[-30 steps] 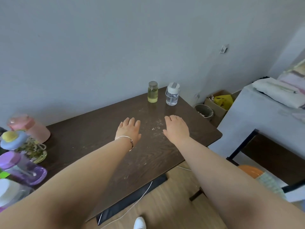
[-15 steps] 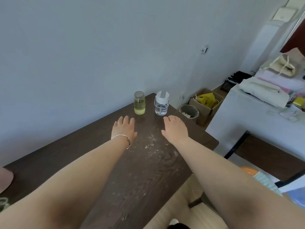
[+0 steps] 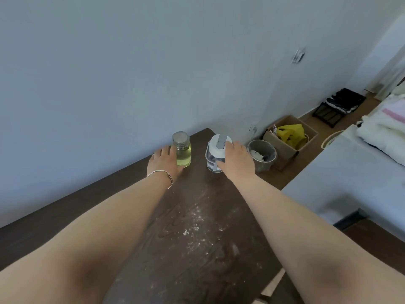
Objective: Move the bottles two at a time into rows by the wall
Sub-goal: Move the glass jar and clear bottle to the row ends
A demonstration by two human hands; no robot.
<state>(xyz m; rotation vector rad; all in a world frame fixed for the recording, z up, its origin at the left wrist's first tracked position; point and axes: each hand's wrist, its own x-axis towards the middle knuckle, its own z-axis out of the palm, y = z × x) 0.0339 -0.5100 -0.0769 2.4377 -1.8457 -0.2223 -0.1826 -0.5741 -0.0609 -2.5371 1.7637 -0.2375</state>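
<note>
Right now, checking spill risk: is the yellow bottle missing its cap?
No, the yellow bottle stands upright with a metal cap on.

Yellow-liquid bottle, metal cap, standing upright beside clear white-lidded bottle, both sitting near wall.

Single head-worn view, looking forward and down along both forearms, close over the table, facing the wall

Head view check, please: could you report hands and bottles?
Left hand open beside yellow-liquid glass bottle with metal cap. Right hand wrapping clear white-lidded bottle, grip unconfirmed. Nothing in the way.
</note>
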